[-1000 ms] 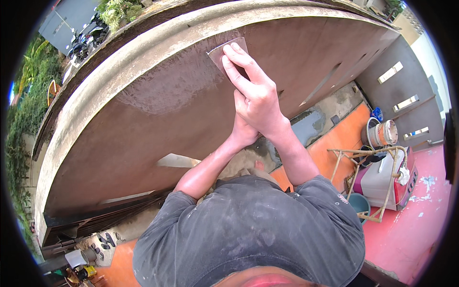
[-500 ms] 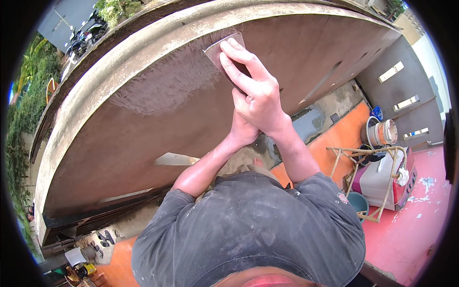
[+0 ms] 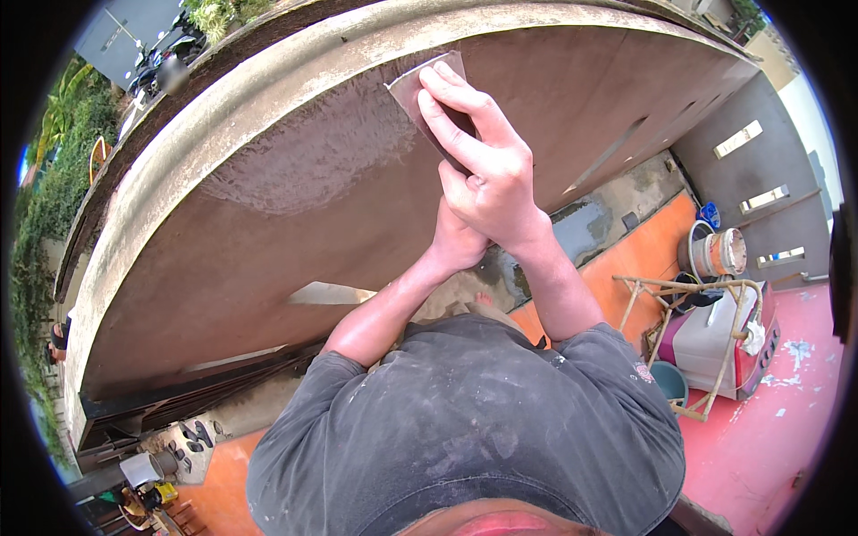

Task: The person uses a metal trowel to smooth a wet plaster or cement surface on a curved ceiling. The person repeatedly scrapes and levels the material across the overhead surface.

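Note:
My right hand [image 3: 490,161] is closed on a broad flat blade that looks like a putty knife [image 3: 409,89], two fingers stretched along its face; its handle is hidden in the hand. The blade lies against the upper part of a brown-grey wall [image 3: 357,205], close under the pale coping. Left of it spreads a lighter, streaky patch [image 3: 308,161] on the wall. My left hand [image 3: 458,237] is just below and behind the right one, touching or nearly touching it. Its fingers are hidden, so what it holds cannot be told.
A pale rounded coping [image 3: 188,147] caps the wall. To the right stand a bamboo frame [image 3: 630,299], a stained bucket [image 3: 722,252], a teal tub [image 3: 668,382] and a white-and-red machine [image 3: 715,335]. A wet puddle [image 3: 581,228] lies by the orange floor [image 3: 639,268]. Sandals [image 3: 197,435] are at lower left.
My right hand and the blade sit slightly farther right in the picture; the whole view has shifted a little too. Both hands keep the same grip and pose.

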Action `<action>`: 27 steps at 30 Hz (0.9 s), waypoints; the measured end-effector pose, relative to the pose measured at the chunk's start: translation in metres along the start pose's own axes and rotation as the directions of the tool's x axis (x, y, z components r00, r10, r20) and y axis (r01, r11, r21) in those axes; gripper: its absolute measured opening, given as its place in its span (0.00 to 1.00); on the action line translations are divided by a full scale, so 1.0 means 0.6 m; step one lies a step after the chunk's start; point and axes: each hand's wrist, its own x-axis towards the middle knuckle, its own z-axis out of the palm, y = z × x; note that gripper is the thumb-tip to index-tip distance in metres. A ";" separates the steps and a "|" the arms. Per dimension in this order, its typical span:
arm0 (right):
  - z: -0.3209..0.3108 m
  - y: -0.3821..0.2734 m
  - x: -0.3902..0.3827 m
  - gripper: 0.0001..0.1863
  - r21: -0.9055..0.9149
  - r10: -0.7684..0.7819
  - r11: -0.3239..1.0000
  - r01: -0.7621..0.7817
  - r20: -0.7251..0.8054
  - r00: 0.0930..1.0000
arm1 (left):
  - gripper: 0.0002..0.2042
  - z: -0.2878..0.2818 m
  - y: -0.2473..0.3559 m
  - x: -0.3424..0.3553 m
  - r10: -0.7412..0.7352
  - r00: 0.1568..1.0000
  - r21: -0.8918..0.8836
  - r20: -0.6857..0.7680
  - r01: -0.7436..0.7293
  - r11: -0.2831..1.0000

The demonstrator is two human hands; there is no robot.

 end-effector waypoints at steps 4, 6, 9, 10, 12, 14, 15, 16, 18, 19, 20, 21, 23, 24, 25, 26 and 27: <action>-0.001 0.000 0.004 0.34 0.006 -0.013 1.000 0.013 0.052 0.999 | 0.17 0.002 0.000 -0.002 -0.056 0.998 -0.086 -0.024 0.054 0.995; -0.002 0.000 -0.011 0.34 -0.030 -0.001 1.000 0.003 0.070 0.998 | 0.22 0.012 0.005 -0.012 0.034 0.998 0.073 -0.045 -0.031 0.997; -0.005 -0.006 0.009 0.34 -0.023 -0.006 1.000 0.008 0.069 0.998 | 0.23 -0.005 -0.014 -0.012 -0.024 0.997 -0.103 0.079 0.032 0.994; -0.003 -0.005 0.009 0.35 -0.017 -0.008 1.000 0.009 0.055 0.998 | 0.23 -0.001 -0.012 -0.013 -0.036 0.998 -0.034 0.053 0.038 0.999; -0.002 -0.003 -0.007 0.35 -0.016 0.009 1.000 -0.008 0.072 0.997 | 0.22 0.009 -0.004 -0.014 -0.054 0.999 0.103 0.000 0.054 0.993; -0.001 -0.003 -0.004 0.35 -0.019 0.002 1.000 0.000 0.065 0.998 | 0.22 0.005 0.003 -0.005 -0.037 0.999 0.079 0.025 0.035 0.996; -0.002 -0.003 0.010 0.35 -0.025 -0.013 1.000 0.015 0.053 0.999 | 0.22 0.001 0.004 0.000 -0.028 0.999 0.067 0.038 0.025 0.997; -0.002 -0.005 0.017 0.35 -0.030 -0.026 0.999 0.027 0.043 0.999 | 0.22 -0.004 0.002 0.004 -0.031 0.997 0.048 0.067 0.028 0.998; -0.001 -0.008 0.017 0.32 -0.056 -0.030 0.998 0.033 0.047 0.998 | 0.23 -0.010 0.000 0.007 -0.047 0.996 -0.012 0.082 0.048 0.999; 0.001 -0.010 0.019 0.30 -0.066 -0.036 0.997 0.039 0.048 0.998 | 0.23 -0.009 0.000 0.002 -0.060 0.996 -0.052 0.066 0.064 0.997; 0.002 -0.010 0.007 0.30 -0.052 -0.022 0.998 0.026 0.065 0.998 | 0.23 0.002 -0.001 -0.010 -0.079 0.997 -0.114 0.008 0.080 0.990; 0.003 -0.014 0.003 0.30 -0.066 -0.006 0.998 0.011 0.070 0.998 | 0.23 0.007 -0.002 -0.014 -0.101 0.994 -0.177 -0.047 0.091 0.980; 0.001 -0.016 0.008 0.30 -0.064 0.001 0.998 0.004 0.072 0.997 | 0.22 0.001 -0.002 -0.016 -0.044 0.999 -0.110 -0.006 0.043 0.993; 0.001 -0.015 0.008 0.31 -0.048 0.005 0.999 -0.002 0.069 0.998 | 0.22 -0.003 -0.002 -0.013 0.002 1.000 -0.064 0.022 -0.001 0.998; 0.002 -0.014 0.006 0.33 -0.032 0.012 0.999 -0.010 0.065 0.998 | 0.22 -0.002 -0.002 -0.013 0.015 0.999 -0.059 0.032 -0.013 0.998; 0.002 -0.013 0.003 0.34 -0.015 0.019 1.000 -0.018 0.062 0.998 | 0.22 -0.002 -0.001 -0.015 0.027 0.999 -0.053 0.039 -0.025 0.998; 0.002 -0.012 0.000 0.35 -0.020 0.019 1.000 -0.017 0.069 0.997 | 0.22 0.003 -0.001 -0.017 0.009 1.000 -0.087 0.026 -0.007 0.996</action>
